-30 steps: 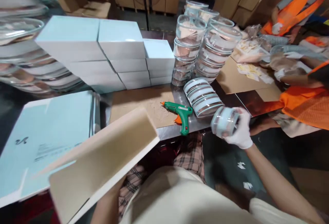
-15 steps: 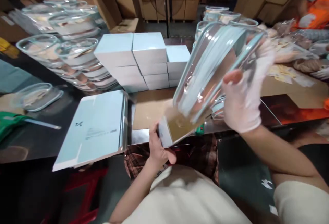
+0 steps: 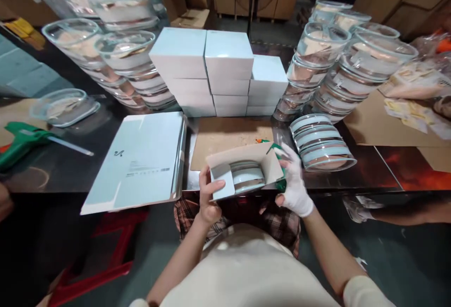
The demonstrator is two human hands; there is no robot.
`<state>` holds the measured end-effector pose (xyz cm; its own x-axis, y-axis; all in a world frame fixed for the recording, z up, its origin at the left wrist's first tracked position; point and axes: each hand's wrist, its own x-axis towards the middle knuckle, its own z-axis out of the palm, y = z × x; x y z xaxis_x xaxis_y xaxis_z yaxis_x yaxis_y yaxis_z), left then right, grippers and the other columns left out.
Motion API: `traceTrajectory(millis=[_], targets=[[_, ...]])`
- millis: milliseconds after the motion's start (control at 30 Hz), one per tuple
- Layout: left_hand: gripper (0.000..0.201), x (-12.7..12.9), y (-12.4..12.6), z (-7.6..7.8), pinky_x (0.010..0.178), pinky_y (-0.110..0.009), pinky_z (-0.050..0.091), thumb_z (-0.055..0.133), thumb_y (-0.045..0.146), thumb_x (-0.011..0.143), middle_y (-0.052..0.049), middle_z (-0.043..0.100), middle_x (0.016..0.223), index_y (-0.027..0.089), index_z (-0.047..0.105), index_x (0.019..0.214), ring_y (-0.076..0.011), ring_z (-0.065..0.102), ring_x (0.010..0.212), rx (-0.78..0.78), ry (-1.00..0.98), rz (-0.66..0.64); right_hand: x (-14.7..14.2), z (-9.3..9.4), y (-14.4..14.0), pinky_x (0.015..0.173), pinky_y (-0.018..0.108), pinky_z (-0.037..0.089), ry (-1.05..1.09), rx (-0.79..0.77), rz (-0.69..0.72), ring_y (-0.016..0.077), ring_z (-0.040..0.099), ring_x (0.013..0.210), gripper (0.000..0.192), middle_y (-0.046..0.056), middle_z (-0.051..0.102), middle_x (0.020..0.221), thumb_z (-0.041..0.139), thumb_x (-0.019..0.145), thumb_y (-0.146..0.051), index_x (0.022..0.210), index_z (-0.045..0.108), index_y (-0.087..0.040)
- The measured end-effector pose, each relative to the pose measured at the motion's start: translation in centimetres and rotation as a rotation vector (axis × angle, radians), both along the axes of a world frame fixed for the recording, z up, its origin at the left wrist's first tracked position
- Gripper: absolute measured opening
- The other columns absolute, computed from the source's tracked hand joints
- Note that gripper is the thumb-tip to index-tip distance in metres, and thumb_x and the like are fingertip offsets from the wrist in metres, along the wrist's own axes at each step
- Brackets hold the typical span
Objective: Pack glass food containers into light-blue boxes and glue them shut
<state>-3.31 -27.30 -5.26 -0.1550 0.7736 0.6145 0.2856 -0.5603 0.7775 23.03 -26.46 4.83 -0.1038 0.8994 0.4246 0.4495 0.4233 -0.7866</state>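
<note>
An open pale-blue carton (image 3: 269, 166) with a brown inside is held over my lap at the table's near edge. Glass containers with blue lids (image 3: 246, 178) lie inside it. My bare left hand (image 3: 207, 196) grips the carton's left end flap. My gloved right hand (image 3: 292, 182) holds its right end. A green glue gun (image 3: 273, 147) lies on the table just behind the carton, mostly hidden. A row of lidded glass containers (image 3: 322, 142) lies on its side to the right of my right hand.
Flat blue carton blanks (image 3: 141, 161) are stacked at left. Closed blue boxes (image 3: 218, 70) are piled behind a brown cardboard sheet (image 3: 225, 135). Stacks of glass bowls stand at back left (image 3: 116, 58) and back right (image 3: 338, 63). Another person's arm (image 3: 398, 211) reaches in at lower right.
The glass containers in my right hand have gone down into the carton. The carton has dropped to my lap, and my right hand has shifted onto its right end.
</note>
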Motion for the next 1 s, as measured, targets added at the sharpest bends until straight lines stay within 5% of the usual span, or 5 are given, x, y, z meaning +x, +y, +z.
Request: traceTrajectory(millis=[200, 333, 633, 767, 1000], targets=[[0.060, 0.4, 0.2, 2.3, 0.100, -0.048, 0.055, 0.066, 0.070, 0.088, -0.012, 0.064, 0.130, 0.029, 0.056, 0.130, -0.0306, 0.067, 0.118, 0.100, -0.094, 0.078, -7.2, -0.1, 0.6, 0.107, 0.051, 0.054, 0.413, 0.061, -0.188, 0.0303, 0.065, 0.130, 0.026, 0.011, 0.067, 0.138, 0.062, 0.096, -0.050, 0.112, 0.060, -0.029], [0.050, -0.1, 0.4, 2.8, 0.098, -0.044, 0.055, 0.069, 0.059, 0.093, -0.007, 0.067, 0.115, 0.031, 0.055, 0.132, -0.0272, 0.066, 0.118, 0.167, -0.021, 0.076, -6.5, 1.2, -0.1, 0.101, 0.044, 0.059, 0.489, -0.032, -0.238, 0.0241, 0.069, 0.125, 0.046, 0.009, 0.058, 0.153, 0.064, 0.092, -0.033, 0.133, 0.043, -0.034], [0.064, -1.5, 1.7, 3.2, 0.094, -0.041, 0.052, 0.065, 0.083, 0.082, -0.002, 0.059, 0.087, 0.023, 0.067, 0.106, -0.0255, 0.063, 0.099, 0.288, 0.161, 0.051, 2.0, -0.9, 0.4, 0.099, 0.051, 0.052, -0.553, -0.850, -0.704, 0.0384, 0.071, 0.114, 0.052, 0.019, 0.073, 0.124, 0.059, 0.092, -0.062, 0.120, 0.070, -0.019], [0.053, -1.0, 2.2, 3.1, 0.103, -0.043, 0.049, 0.076, 0.066, 0.084, -0.003, 0.060, 0.093, 0.024, 0.065, 0.114, -0.0272, 0.062, 0.109, 0.299, 0.162, 0.015, 2.7, -2.2, 2.3, 0.085, 0.040, 0.053, -0.200, -0.857, -0.644, 0.0346, 0.073, 0.098, 0.040, 0.016, 0.078, 0.096, 0.086, 0.065, -0.041, 0.094, 0.075, -0.016], [0.041, -1.4, 0.0, 3.8, 0.108, -0.045, 0.049, 0.082, 0.056, 0.082, -0.004, 0.067, 0.098, 0.022, 0.071, 0.103, -0.0283, 0.065, 0.118, 0.196, -0.010, 0.194, 0.7, -3.6, 1.5, 0.059, 0.031, 0.053, 0.376, -0.705, -0.535, 0.0189, 0.064, 0.060, 0.034, 0.004, 0.069, 0.063, 0.067, 0.070, -0.052, 0.074, 0.063, -0.019]])
